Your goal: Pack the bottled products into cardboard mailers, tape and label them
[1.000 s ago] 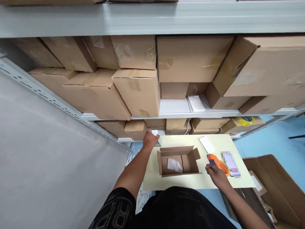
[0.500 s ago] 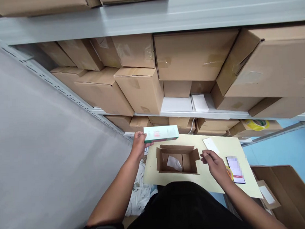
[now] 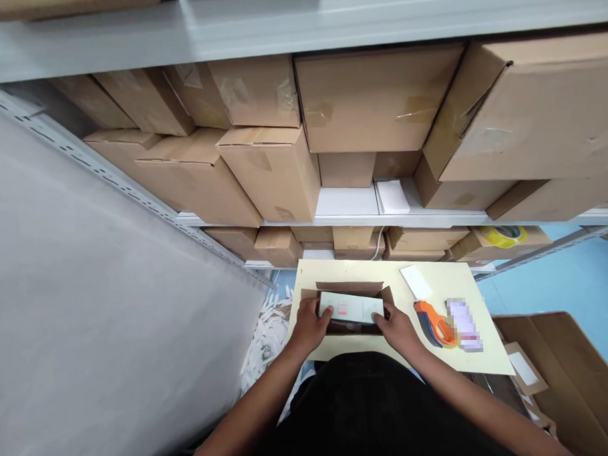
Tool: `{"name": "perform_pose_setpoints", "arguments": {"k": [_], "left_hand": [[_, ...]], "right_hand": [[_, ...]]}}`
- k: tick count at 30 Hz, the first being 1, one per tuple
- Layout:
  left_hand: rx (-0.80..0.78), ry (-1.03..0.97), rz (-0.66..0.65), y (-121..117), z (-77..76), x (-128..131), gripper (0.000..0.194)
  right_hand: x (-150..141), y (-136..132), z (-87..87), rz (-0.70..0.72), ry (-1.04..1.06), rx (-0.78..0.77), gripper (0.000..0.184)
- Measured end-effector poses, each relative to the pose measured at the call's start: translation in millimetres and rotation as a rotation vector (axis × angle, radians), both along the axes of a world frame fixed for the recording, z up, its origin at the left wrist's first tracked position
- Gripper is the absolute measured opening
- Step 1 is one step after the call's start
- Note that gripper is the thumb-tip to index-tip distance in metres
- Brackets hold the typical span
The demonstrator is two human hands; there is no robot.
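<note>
A person worked at a pale cream, smooth-topped table [image 3: 460,276]. Half a second earlier, the left hand [image 3: 310,327] alone had held a slim, pale green printed box [image 3: 354,307] beside an open brown cardboard carton [image 3: 348,286]. Now both hands had it — so neither was free for anything else — and it lay within the carton's mouth, slightly askew. Whether it touched the bottom could not be seen.

The left hand pinched the box's nine o'clock end, thumb on top; the right hand [image 3: 400,328] pinched the three o'clock end likewise. Their other fingers were partly hidden.

The box looked smooth and crisp-edged, the carton matt and stiff, its flaps spread. From the carton, a flat white oblong [image 3: 415,282] lay towards two o'clock. Between three and four sat a curved orange tape dispenser [image 3: 427,313], with a blurred phone [image 3: 459,316] just beyond. Towards nine, curly white shreds [image 3: 272,322] littered the floor. At twelve rose grey metal shelving [image 3: 294,223], packed with taped cardboard boxes [image 3: 272,176].
</note>
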State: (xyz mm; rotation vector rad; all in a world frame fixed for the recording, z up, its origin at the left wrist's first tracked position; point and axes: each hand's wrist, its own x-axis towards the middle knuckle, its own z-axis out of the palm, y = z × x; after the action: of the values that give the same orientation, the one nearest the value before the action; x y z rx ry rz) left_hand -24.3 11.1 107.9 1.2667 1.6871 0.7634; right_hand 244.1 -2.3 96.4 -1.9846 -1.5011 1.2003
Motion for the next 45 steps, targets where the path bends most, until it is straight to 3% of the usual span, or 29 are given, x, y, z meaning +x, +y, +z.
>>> {"name": "perform_pose_setpoints", "arguments": {"k": [4,9,15,19,22,24,27,31,36,41,45], "left_hand": [[-0.107,0.123,-0.135,2,-16.1,-5,0.019],[-0.164,0.241,-0.161,7,-30.5,-6,0.024],[-0.173,0.180,-0.148,18,-21.1,-5,0.019],[-0.121,0.187,-0.146,11,-16.6,-20,0.008],[-0.015,0.231,-0.047,-1,-26.3,-39,0.013],[0.039,0.185,0.081,-9,-38.6,-49,0.041],[-0.064,-0.100,0.212,-21,-59.4,-52,0.072],[-0.189,-0.429,0.176,-36,-78.6,-44,0.062],[-0.062,-0.471,0.053,-47,-87.9,-38,0.060],[-0.351,-0.492,0.311,-48,-92.2,-19,0.046],[-0.294,-0.505,0.429,-57,-86.2,9,0.030]], "right_hand": [[0,4,-17.1,0.064,-0.119,-0.025,0.031],[-4,13,-25.7,0.158,-0.277,-0.054,0.028],[-1,22,-13.5,0.158,-0.223,-0.069,0.020],[17,8,-6.1,0.088,-0.171,0.002,0.024],[39,-8,-14.3,0.033,-0.124,-0.118,0.037],[51,-15,-24.8,0.000,-0.084,-0.223,0.042],[58,-17,-40.0,-0.090,0.085,-0.355,0.045],[45,-7,-52.0,-0.148,0.323,-0.353,0.055],[30,6,-68.8,-0.128,0.190,-0.267,0.037],[34,17,-85.6,0.037,-0.042,-0.216,0.032],[48,32,-85.0,0.177,-0.148,-0.151,0.029]]}}
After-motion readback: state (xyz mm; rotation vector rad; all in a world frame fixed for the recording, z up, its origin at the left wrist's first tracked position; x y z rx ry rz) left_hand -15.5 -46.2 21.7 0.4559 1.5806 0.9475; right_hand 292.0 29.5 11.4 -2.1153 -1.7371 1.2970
